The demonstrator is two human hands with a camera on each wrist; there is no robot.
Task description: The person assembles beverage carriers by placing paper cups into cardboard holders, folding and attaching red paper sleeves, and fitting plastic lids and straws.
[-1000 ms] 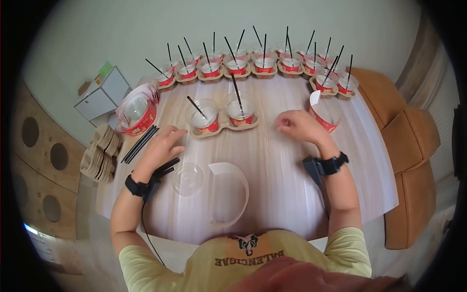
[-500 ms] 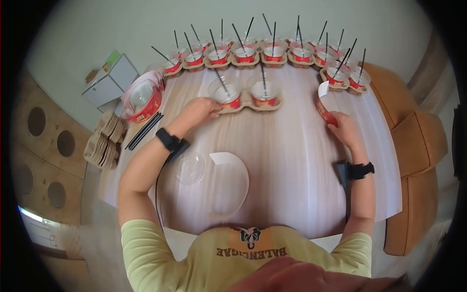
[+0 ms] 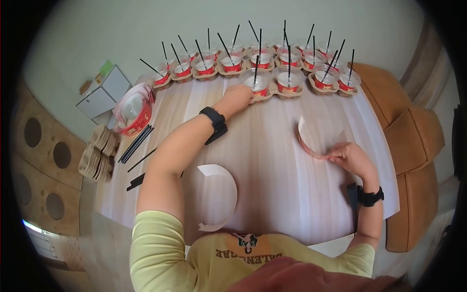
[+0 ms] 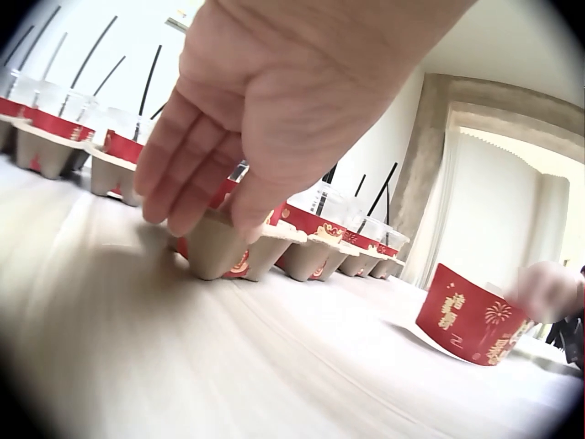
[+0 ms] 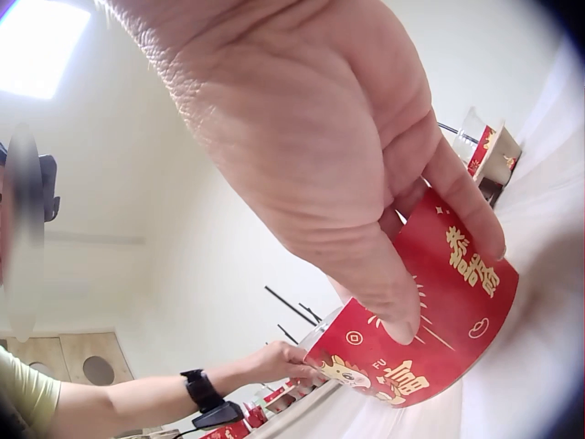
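Note:
My left hand (image 3: 235, 99) grips the near left edge of a brown two-cup carrier (image 3: 279, 95). In the carrier stand two clear cups with red sleeves and black straws, just in front of the back rows. In the left wrist view, the left thumb and fingers (image 4: 239, 216) pinch the carrier's edge. At the right, my right hand (image 3: 351, 156) pinches a curved red paper sleeve (image 3: 311, 151) between thumb and fingers; the right wrist view shows gold print on this sleeve (image 5: 457, 302). A second curved strip, pale side showing (image 3: 230, 187), lies on the table.
Rows of cups in carriers (image 3: 204, 73) line the table's back. On the left are a red bucket (image 3: 141, 119), black straws (image 3: 135, 144) and stacked empty carriers (image 3: 96, 163). Orange chairs (image 3: 413, 141) stand at the right. My left arm covers part of the table's left side.
My left hand has taken hold of the two-cup carrier, which has moved right and back towards the rows. My right hand has taken hold of the red sleeve and brought it nearer me.

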